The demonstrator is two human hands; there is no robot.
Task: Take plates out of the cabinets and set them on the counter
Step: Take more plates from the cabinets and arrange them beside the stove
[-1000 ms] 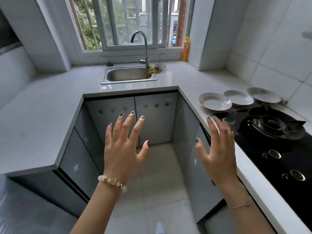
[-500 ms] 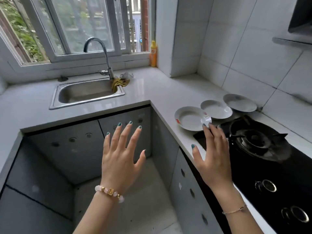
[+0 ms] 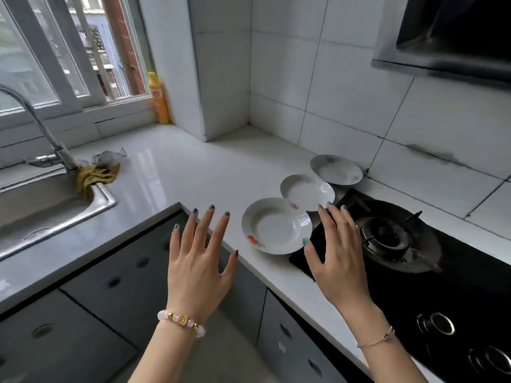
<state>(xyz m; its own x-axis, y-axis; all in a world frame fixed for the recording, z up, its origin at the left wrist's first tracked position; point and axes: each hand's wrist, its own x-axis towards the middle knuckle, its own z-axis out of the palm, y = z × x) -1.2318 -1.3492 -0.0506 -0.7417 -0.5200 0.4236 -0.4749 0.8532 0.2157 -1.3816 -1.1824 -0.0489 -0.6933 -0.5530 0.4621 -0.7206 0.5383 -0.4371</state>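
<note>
Sink (image 3: 41,208), range hood (image 3: 456,31) partly off-frame

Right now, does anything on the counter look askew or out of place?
The middle plate looks askew: its near rim seems to ride over the edge of the nearest plate instead of lying flat on the counter. A crumpled yellow rag hangs over the sink corner.

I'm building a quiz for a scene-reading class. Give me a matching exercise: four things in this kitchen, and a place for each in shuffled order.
Things:
1 bottle
2 cloth
3 nearest plate
4 farthest plate

Places:
A draped over the sink rim
B close to the tiled wall
C beside the window
D next to the right hand thumb

Pairs: 1-C, 2-A, 3-D, 4-B
</note>
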